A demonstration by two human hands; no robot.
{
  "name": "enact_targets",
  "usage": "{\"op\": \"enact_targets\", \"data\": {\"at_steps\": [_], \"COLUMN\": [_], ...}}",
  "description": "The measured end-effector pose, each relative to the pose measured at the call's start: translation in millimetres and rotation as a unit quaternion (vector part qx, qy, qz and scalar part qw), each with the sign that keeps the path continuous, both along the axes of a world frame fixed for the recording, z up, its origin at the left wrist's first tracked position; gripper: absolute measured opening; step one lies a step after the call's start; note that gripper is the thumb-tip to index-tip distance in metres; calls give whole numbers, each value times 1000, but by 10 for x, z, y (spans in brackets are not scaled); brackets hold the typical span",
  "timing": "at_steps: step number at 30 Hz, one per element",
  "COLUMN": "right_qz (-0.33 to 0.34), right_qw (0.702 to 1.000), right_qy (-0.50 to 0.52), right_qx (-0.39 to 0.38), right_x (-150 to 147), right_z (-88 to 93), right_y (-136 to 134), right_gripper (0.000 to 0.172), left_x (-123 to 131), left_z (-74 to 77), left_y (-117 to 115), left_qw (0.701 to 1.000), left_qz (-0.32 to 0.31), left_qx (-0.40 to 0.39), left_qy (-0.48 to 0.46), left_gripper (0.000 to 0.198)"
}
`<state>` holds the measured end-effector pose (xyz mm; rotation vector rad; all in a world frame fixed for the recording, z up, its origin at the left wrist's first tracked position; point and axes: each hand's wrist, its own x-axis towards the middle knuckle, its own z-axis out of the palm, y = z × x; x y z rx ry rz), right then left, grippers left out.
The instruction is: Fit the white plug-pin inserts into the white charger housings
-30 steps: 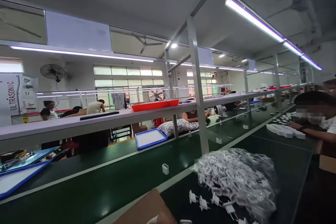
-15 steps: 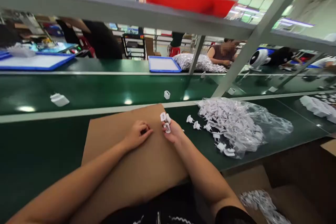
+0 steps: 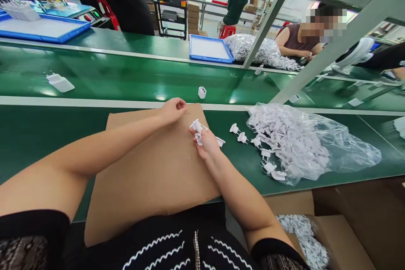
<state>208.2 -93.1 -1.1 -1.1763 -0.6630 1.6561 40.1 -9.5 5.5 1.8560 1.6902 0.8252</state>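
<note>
My right hand point(image 3: 208, 143) is closed around several white plug parts point(image 3: 196, 126), held above the sheet of brown cardboard point(image 3: 152, 168). Another white piece point(image 3: 220, 141) shows beside its wrist side, partly hidden by the hand. My left hand point(image 3: 173, 110) hovers over the far edge of the cardboard, its fingers loosely bent with a gap to the thumb and nothing visible between them. Just beyond both hands, a small white charger housing point(image 3: 202, 92) stands on the green conveyor belt point(image 3: 133, 78).
At right lies a clear bag point(image 3: 344, 145) heaped with white plug parts point(image 3: 284, 135), several spilling out. Another white charger point(image 3: 60, 83) sits on the belt at left. A grey post point(image 3: 335, 46) slants across the right. Beyond the belt are a blue-rimmed tray point(image 3: 210, 48) and co-workers.
My left hand has moved forward and slightly right toward the belt. My right hand keeps the plug parts, turned a little. The view has tilted downward.
</note>
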Motion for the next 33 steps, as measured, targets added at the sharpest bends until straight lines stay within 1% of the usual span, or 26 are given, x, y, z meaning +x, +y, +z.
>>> {"op": "enact_targets", "data": {"at_steps": [2, 4, 6, 8, 11, 13, 15, 18, 20, 22, 24, 25, 26, 27, 29, 31, 32, 33], "right_qz": [-1, 24, 52, 64, 73, 77, 81, 103, 118, 118, 87, 67, 51, 44, 74, 132, 160, 184], "right_qw": [1000, 1000, 998, 997, 997, 996, 996, 994, 992, 989, 977, 960, 934, 901, 829, 773, 753, 741], "right_qy": [-2, -11, -25, -30, -30, -27, -22, -1, -8, -53, -143, -204, -269, -332, -441, -516, -540, -553], "right_qx": [-5, -11, -3, 6, 17, 23, 28, 37, 47, 71, 135, 182, 231, 276, 336, 345, 340, 335], "right_x": [9, 22, 32, 37, 39, 38, 37, 34, 36, 48, 77, 97, 119, 142, 182, 205, 209, 210], "right_z": [15, 47, 82, 112, 150, 171, 186, 198, 202, 203, 198, 193, 185, 176, 151, 118, 100, 81], "right_y": [-16, -26, -32, -39, -57, -71, -80, -76, -67, -64, -74, -84, -96, -109, -131, -136, -130, -119], "right_gripper": [25, 30, 35, 38, 38, 34, 33, 35, 36, 38, 39, 41, 43, 43, 37, 30, 30, 30], "left_x": [52, 123, 204, 278, 345, 355, 345, 302, 252, 179, 81, 25, -34, -94, -202, -277, -297, -303], "left_z": [27, 35, 33, 28, 26, 30, 41, 87, 142, 210, 274, 300, 318, 328, 323, 285, 256, 220], "left_y": [330, 606, 813, 954, 1051, 1051, 1012, 901, 788, 626, 398, 259, 105, -58, -391, -696, -827, -942], "left_qw": [998, 995, 993, 992, 990, 988, 986, 986, 987, 988, 989, 991, 994, 997, 998, 994, 992, 991], "left_qz": [9, 13, 16, 20, 0, -25, -36, -9, 8, 5, -10, -18, -25, -30, -38, -43, -43, -42], "left_qx": [15, 16, 6, 0, 3, 11, 18, 31, 43, 52, 55, 55, 52, 46, 28, 12, 10, 12], "left_qy": [56, 98, 114, 124, 143, 153, 159, 162, 157, 148, 139, 123, 98, 60, -32, -99, -117, -127], "left_gripper": [47, 70, 79, 80, 80, 73, 58, 34, 28, 24, 24, 25, 27, 31, 40, 48, 49, 49]}}
